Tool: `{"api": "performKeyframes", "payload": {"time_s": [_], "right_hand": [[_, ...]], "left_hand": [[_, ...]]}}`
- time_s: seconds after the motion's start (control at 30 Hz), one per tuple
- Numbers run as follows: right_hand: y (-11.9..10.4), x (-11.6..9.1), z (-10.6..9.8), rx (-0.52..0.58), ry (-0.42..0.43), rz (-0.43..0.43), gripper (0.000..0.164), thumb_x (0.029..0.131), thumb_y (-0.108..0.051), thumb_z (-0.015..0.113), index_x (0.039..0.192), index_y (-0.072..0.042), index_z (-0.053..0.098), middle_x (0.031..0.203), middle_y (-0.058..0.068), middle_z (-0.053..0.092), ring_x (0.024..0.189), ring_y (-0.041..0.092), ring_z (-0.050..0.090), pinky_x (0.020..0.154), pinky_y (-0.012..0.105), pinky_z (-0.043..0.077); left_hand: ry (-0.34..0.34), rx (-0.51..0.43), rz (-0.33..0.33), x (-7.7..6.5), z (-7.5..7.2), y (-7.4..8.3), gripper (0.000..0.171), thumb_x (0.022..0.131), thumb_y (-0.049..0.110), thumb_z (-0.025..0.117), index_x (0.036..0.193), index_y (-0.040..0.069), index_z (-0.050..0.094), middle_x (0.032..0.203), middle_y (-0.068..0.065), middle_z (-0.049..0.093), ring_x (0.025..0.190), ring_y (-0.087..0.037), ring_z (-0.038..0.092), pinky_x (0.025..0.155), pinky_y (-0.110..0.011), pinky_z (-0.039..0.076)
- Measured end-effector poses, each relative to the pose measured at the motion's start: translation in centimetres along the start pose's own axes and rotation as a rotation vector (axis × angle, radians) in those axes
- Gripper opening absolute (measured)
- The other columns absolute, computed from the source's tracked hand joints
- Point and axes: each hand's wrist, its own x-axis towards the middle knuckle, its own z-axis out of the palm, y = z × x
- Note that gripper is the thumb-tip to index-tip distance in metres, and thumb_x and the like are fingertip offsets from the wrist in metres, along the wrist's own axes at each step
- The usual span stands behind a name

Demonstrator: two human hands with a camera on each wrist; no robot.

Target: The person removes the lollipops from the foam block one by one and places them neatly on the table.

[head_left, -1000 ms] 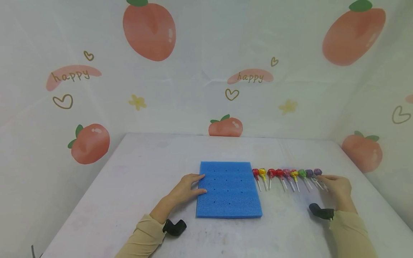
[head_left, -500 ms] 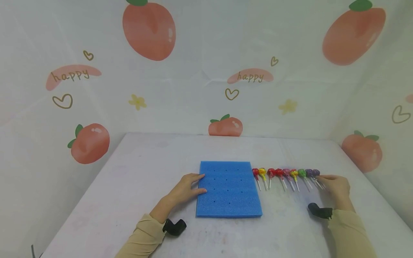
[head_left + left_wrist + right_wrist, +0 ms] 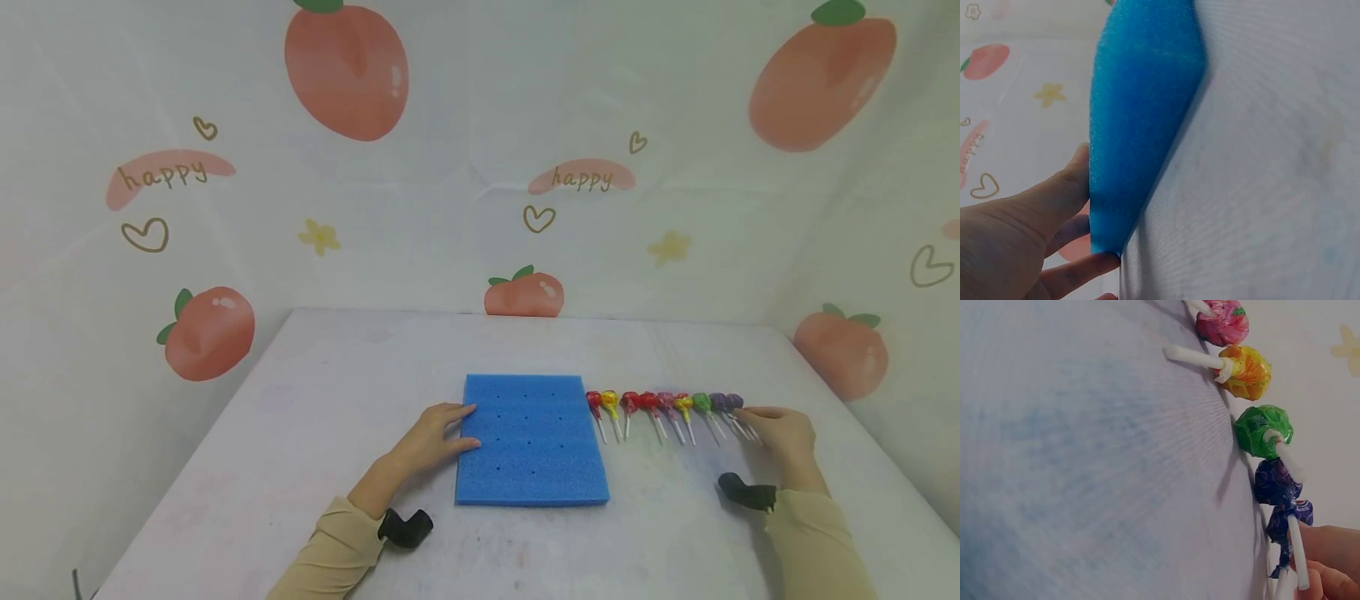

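A blue foam block (image 3: 517,458) with rows of small holes lies flat on the table. My left hand (image 3: 431,437) rests at its left edge, fingers fairly straight and thumb apart; in the left wrist view the thumb (image 3: 1075,172) touches one face of the block. To the right runs a row of wrapped lollipops: red (image 3: 631,402), yellow (image 3: 610,402), pink (image 3: 666,402), green (image 3: 702,403) and purple. At the far right end my right hand (image 3: 783,433) pinches the last purple lollipop (image 3: 735,402), up against another purple lollipop (image 3: 1275,482). Its fingertips are partly hidden behind the stick in the right wrist view.
The white table (image 3: 360,367) meets a white backdrop (image 3: 420,208) printed with fruit, hearts and flowers. A black wrist camera (image 3: 405,529) sits by the left sleeve, and another black wrist camera (image 3: 746,492) by the right.
The right hand has shifted the end purple lollipop slightly left, closer to its purple neighbour. The left hand and the foam block have stayed in place.
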Motion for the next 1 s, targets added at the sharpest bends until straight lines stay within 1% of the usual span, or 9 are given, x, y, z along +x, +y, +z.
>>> {"api": "performKeyframes", "payload": {"time_s": [0.07, 0.23, 0.47, 0.53, 0.67, 0.7, 0.77, 0.87, 1.0], "right_hand": [[0.1, 0.1, 0.0, 0.033, -0.002, 0.012, 0.056, 0.087, -0.037, 0.055, 0.122, 0.007, 0.052, 0.133, 0.030, 0.039, 0.117, 0.042, 0.038, 0.092, 0.050, 0.038], [0.5, 0.9, 0.1, 0.088, 0.030, -0.043, 0.056, 0.086, -0.036, 0.057, 0.120, 0.008, 0.053, 0.128, 0.028, 0.047, 0.119, 0.042, 0.040, 0.096, 0.053, 0.035], [0.6, 2.3, 0.8, 0.130, 0.020, -0.035, 0.066, 0.082, -0.053, 0.057, 0.124, -0.002, 0.052, 0.126, 0.021, 0.050, 0.123, 0.038, 0.037, 0.098, 0.055, 0.035], [0.5, 2.7, 1.2, 0.105, 0.037, -0.065, 0.068, 0.081, -0.056, 0.056, 0.125, -0.004, 0.053, 0.125, 0.016, 0.054, 0.118, 0.034, 0.043, 0.089, 0.044, 0.045], [0.6, 3.9, 2.4, 0.112, 0.032, -0.154, 0.070, 0.080, -0.060, 0.053, 0.125, -0.006, 0.054, 0.126, 0.015, 0.054, 0.114, 0.030, 0.046, 0.085, 0.041, 0.048], [0.8, 4.3, 2.9, 0.099, 0.037, -0.178, 0.072, 0.078, -0.063, 0.052, 0.124, -0.008, 0.055, 0.125, 0.013, 0.054, 0.113, 0.029, 0.047, 0.084, 0.041, 0.049], [0.3, 4.3, 3.5, 0.116, 0.018, -0.220, 0.073, 0.078, -0.064, 0.051, 0.124, -0.007, 0.054, 0.128, 0.018, 0.049, 0.115, 0.031, 0.044, 0.090, 0.051, 0.044], [-2.0, 2.2, 3.8, 0.074, -0.018, -0.253, 0.072, 0.079, -0.065, 0.050, 0.124, -0.009, 0.054, 0.129, 0.019, 0.047, 0.114, 0.034, 0.043, 0.085, 0.051, 0.046], [-6.4, -2.7, 3.4, 0.035, -0.075, -0.366, 0.062, 0.087, -0.053, 0.050, 0.124, -0.003, 0.053, 0.127, 0.025, 0.047, 0.111, 0.039, 0.046, 0.079, 0.047, 0.050]], "left_hand": [[0.002, 0.001, 0.005, 0.1, 0.0, -0.1, 0.060, 0.084, 0.033, 0.063, 0.134, 0.006, 0.044, 0.135, -0.019, 0.045, 0.129, -0.038, 0.036, 0.106, -0.052, 0.031], [0.002, 0.002, 0.008, 0.1, 0.1, -0.1, 0.061, 0.084, 0.034, 0.063, 0.134, 0.005, 0.045, 0.135, -0.019, 0.045, 0.128, -0.038, 0.037, 0.106, -0.052, 0.031], [-0.001, 0.016, 0.012, 0.1, 0.0, -0.2, 0.060, 0.084, 0.034, 0.063, 0.134, 0.005, 0.045, 0.134, -0.019, 0.046, 0.128, -0.037, 0.038, 0.106, -0.051, 0.032], [0.001, 0.023, 0.021, 0.1, 0.0, -0.3, 0.060, 0.084, 0.034, 0.063, 0.133, 0.005, 0.045, 0.134, -0.019, 0.047, 0.127, -0.037, 0.039, 0.105, -0.051, 0.033], [-0.001, 0.025, 0.023, 0.1, 0.0, -0.3, 0.060, 0.084, 0.034, 0.063, 0.134, 0.006, 0.045, 0.134, -0.018, 0.047, 0.127, -0.036, 0.039, 0.105, -0.051, 0.033], [-0.001, 0.023, 0.023, 0.1, 0.0, -0.3, 0.060, 0.084, 0.034, 0.063, 0.134, 0.006, 0.045, 0.134, -0.018, 0.047, 0.128, -0.036, 0.038, 0.105, -0.051, 0.032], [-0.004, 0.018, 0.016, 0.1, 0.0, -0.3, 0.060, 0.084, 0.034, 0.063, 0.134, 0.007, 0.044, 0.135, -0.018, 0.046, 0.128, -0.036, 0.037, 0.106, -0.051, 0.032], [-0.003, 0.012, 0.017, 0.1, 0.0, -0.4, 0.060, 0.084, 0.033, 0.063, 0.134, 0.006, 0.044, 0.135, -0.018, 0.046, 0.129, -0.036, 0.037, 0.106, -0.051, 0.031], [0.007, 0.022, 0.014, 0.1, -0.2, -0.3, 0.061, 0.084, 0.033, 0.063, 0.134, 0.004, 0.043, 0.135, -0.018, 0.046, 0.129, -0.036, 0.038, 0.107, -0.050, 0.031]]}}
